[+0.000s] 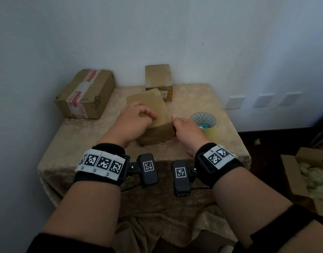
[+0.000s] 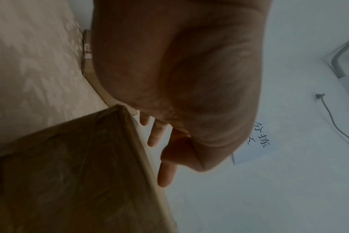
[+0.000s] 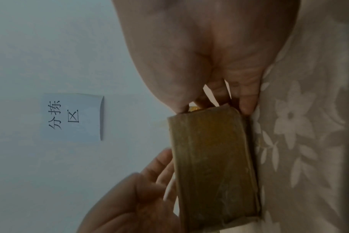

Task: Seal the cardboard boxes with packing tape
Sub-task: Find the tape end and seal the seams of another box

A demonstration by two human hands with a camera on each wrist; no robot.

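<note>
A small brown cardboard box is sitting near the middle of the desk, which is wearing a beige flowered cloth. Its faces are looking plain, glossy in places and scuffed at the edges. The left hand is lying over the box's top, its grip loose, fingers bending lightly onto the cardboard. The right hand is meeting the box's right end; its grip is narrow, fingertips pinching at that edge. A roll of clear packing tape is lying flat just right of the hands. Two more boxes are resting behind: a larger one with red-printed tape at the left, another small one against the wall.
</note>
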